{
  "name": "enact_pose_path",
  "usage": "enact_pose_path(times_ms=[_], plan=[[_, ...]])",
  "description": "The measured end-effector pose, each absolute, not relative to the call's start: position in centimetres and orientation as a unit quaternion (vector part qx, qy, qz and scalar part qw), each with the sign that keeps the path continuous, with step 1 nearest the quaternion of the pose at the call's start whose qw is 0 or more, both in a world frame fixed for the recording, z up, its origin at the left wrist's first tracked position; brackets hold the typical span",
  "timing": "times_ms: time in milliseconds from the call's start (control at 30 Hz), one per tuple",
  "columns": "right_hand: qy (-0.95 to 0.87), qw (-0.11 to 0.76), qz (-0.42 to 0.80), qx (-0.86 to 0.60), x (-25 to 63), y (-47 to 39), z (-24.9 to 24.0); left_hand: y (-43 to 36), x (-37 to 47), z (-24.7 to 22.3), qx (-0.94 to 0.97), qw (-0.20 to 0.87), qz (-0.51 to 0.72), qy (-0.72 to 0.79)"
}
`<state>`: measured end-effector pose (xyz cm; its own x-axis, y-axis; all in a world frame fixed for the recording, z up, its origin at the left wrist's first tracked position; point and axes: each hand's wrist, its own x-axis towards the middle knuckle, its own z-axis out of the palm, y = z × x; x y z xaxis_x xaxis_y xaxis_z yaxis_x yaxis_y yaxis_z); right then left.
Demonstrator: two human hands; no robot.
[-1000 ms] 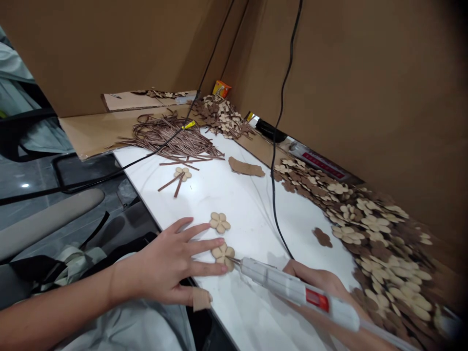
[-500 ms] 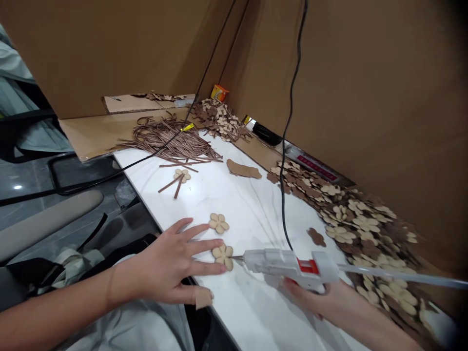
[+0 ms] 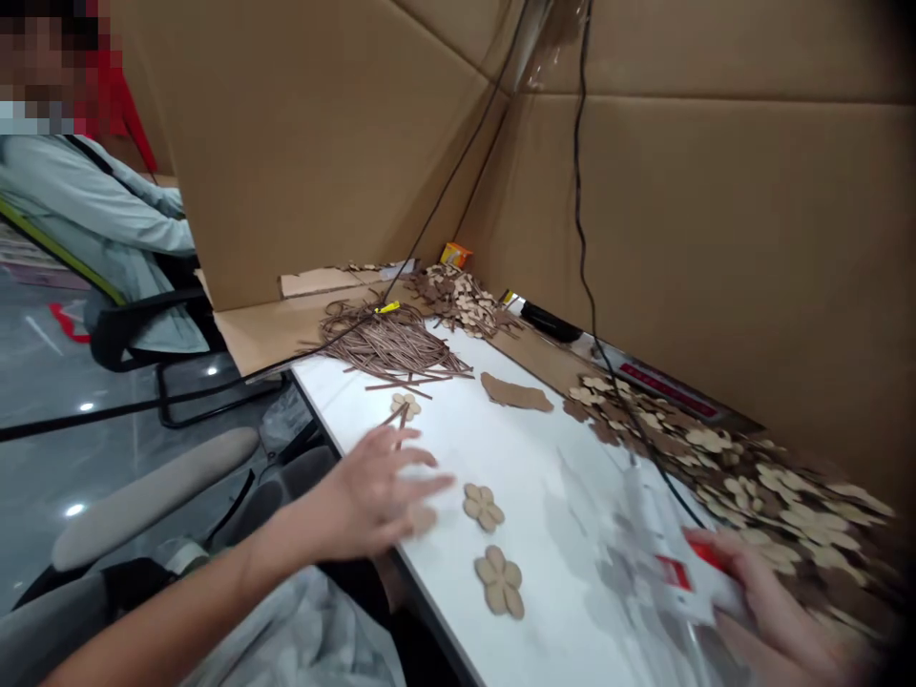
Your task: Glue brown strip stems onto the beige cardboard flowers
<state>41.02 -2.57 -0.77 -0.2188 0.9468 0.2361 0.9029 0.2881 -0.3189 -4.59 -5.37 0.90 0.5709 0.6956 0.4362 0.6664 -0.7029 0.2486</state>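
Observation:
My left hand [image 3: 379, 491] hovers over the table's near edge with its fingers spread and nothing in them; motion smears the fingertips a little. Just beyond it, a beige flower cutout [image 3: 405, 405] has brown strips lying against it. To the right of the hand, two more beige flowers, an upper flower [image 3: 484, 507] and a lower flower [image 3: 500, 582], lie flat and apart on the white tabletop [image 3: 444, 582]. My right hand [image 3: 777, 596] is wrapped round a white and red hot glue gun [image 3: 669, 563], blurred, its nozzle pointing away from me.
A bundle of brown strips [image 3: 393, 342] lies at the back left. Flower cutouts form a far pile [image 3: 465, 301] and a right-hand pile [image 3: 787, 506]. Cardboard walls [image 3: 343, 143] enclose the table. A black cord [image 3: 583, 219] hangs down. Another person [image 3: 93, 210] sits at the left.
My left hand has lifted off the lower flower and moved toward the strips. My right hand has drawn the glue gun right, away from that flower. The view has tilted up and turned left.

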Motion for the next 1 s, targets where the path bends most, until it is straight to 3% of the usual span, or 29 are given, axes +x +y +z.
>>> enact_pose_path(times_ms=[167, 567, 767, 1000], plan=[[-0.784, 0.124, 0.074, -0.603, 38.3, -1.7, -0.3, 2.0, -8.2, 1.9, 0.799, -0.006, 0.185, 0.572], [-0.797, 0.027, -0.047, -0.602, 35.1, -0.9, 0.4, 11.2, -6.2, 1.3, 0.858, 0.064, 0.115, 0.496], [-0.771, 0.014, -0.090, -0.630, 34.4, -2.4, 1.8, 13.0, -6.9, 1.2, 0.859, 0.128, 0.173, 0.465], [-0.703, 0.050, -0.162, -0.691, 34.3, -3.0, 5.3, 13.8, -6.9, 2.2, 0.803, 0.242, 0.321, 0.441]])
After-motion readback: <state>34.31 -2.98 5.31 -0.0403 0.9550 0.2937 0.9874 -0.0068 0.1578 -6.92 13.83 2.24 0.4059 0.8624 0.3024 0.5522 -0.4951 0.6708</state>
